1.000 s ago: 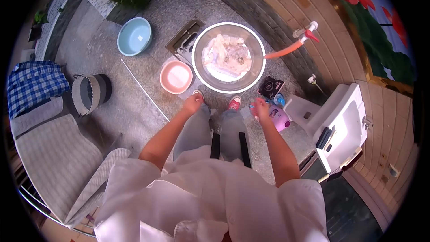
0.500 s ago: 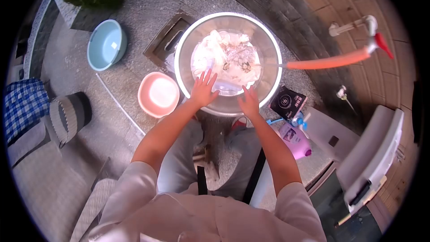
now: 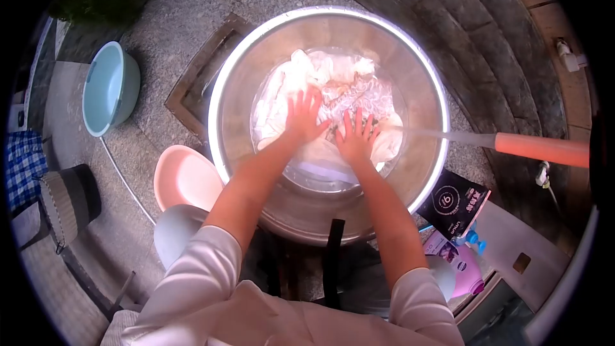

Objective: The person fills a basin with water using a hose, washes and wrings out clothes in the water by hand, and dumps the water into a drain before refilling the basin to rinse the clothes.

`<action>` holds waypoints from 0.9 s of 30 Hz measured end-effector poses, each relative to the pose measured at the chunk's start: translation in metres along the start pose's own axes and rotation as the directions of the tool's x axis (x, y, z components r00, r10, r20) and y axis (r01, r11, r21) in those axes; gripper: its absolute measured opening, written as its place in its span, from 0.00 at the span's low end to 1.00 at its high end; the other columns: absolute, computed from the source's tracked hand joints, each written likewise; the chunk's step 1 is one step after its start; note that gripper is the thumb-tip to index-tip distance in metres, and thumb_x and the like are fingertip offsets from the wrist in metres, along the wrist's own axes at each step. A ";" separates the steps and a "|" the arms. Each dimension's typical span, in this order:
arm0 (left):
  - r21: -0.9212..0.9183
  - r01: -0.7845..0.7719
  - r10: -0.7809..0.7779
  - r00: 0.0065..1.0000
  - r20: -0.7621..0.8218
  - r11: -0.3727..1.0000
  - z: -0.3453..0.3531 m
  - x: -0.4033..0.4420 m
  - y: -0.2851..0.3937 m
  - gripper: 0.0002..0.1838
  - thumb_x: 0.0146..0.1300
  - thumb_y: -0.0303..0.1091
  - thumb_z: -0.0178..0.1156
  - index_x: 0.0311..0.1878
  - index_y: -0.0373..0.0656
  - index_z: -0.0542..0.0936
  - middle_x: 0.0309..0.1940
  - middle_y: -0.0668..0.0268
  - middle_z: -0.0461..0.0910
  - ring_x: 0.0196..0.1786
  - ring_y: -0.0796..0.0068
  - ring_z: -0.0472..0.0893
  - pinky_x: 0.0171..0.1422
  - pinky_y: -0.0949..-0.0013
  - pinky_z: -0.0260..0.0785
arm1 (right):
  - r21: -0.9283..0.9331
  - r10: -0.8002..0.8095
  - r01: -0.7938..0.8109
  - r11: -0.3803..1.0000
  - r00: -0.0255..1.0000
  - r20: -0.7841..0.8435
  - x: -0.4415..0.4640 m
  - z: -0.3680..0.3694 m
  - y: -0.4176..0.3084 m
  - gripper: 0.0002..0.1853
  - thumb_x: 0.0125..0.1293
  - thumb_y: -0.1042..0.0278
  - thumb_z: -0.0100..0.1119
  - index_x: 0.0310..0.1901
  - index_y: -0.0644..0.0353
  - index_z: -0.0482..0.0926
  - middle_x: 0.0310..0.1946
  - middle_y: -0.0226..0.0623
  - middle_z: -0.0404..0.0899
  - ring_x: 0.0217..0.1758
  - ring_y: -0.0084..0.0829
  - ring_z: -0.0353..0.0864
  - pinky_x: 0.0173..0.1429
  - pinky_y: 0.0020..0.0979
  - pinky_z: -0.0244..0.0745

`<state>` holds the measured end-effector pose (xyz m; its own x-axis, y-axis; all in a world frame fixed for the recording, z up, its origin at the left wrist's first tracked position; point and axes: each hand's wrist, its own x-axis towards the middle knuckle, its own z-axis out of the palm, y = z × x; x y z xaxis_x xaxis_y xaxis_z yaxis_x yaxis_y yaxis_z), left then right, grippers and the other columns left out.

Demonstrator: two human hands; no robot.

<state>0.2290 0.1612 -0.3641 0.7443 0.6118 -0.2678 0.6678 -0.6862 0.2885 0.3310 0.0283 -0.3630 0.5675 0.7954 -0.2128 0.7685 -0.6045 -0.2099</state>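
Note:
A large metal basin [image 3: 243, 179] in front of me holds water and pale, whitish laundry [image 3: 278, 99], one part of it patterned. Fingers spread, my left hand [image 3: 306, 117] lies on the left-middle of the wet cloth. Just to its right, my right hand [image 3: 356, 138] rests on the cloth with its fingers apart too. Neither hand grips the fabric. From the right, an orange hose [image 3: 541, 149] sends a stream of water over the rim into the basin, landing near my right hand.
On the left are a pink tub [image 3: 186, 179] and a light blue tub [image 3: 110, 90]. A black packet [image 3: 451, 205] and a purple bottle [image 3: 462, 269] sit to the right of the basin. Behind the pink tub is a square drain frame [image 3: 192, 83] in the ground.
Both hands have moved forward from the basin's near side onto the laundry. My view has come closer to the basin, so it looks larger, and the tap has left the frame.

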 end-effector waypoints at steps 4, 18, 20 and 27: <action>0.051 -0.365 0.339 0.900 0.276 0.929 0.012 -0.047 -0.006 0.45 0.53 0.63 0.48 0.67 0.44 0.50 0.69 0.54 0.42 0.71 0.53 0.39 0.70 0.50 0.32 | -0.097 -0.242 0.260 0.961 0.956 0.165 -0.041 -0.003 0.026 0.31 0.56 0.54 0.48 0.63 0.48 0.58 0.69 0.35 0.41 0.71 0.50 0.37 0.67 0.57 0.31; -0.036 -0.246 0.242 0.904 0.352 0.969 -0.007 -0.083 -0.010 0.37 0.57 0.54 0.50 0.65 0.42 0.56 0.68 0.51 0.44 0.69 0.49 0.46 0.68 0.51 0.45 | -0.015 -0.237 0.246 0.969 0.944 0.228 -0.064 -0.009 0.035 0.29 0.54 0.62 0.51 0.61 0.49 0.62 0.69 0.35 0.42 0.70 0.50 0.39 0.68 0.52 0.40; -0.411 -0.033 0.152 0.954 0.260 0.911 -0.037 -0.076 -0.017 0.32 0.53 0.48 0.55 0.59 0.42 0.65 0.61 0.51 0.59 0.63 0.52 0.60 0.65 0.57 0.53 | -0.071 -0.186 0.202 0.977 0.964 0.189 -0.061 -0.018 0.039 0.29 0.54 0.64 0.51 0.61 0.48 0.63 0.68 0.34 0.46 0.70 0.49 0.42 0.68 0.51 0.41; 0.019 -0.664 0.641 0.728 0.244 0.748 -0.038 -0.124 -0.018 0.29 0.41 0.38 0.63 0.52 0.46 0.72 0.50 0.61 0.68 0.57 0.62 0.66 0.66 0.57 0.51 | 0.230 -0.417 0.352 0.907 0.827 0.378 -0.112 -0.070 0.009 0.28 0.56 0.62 0.51 0.61 0.46 0.62 0.67 0.38 0.46 0.68 0.48 0.48 0.68 0.51 0.43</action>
<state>0.1252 0.1125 -0.3017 0.9680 -0.0900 -0.2342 0.0048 -0.9267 0.3758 0.2953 -0.0627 -0.2742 0.0373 0.8927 -0.4491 0.8288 -0.2787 -0.4851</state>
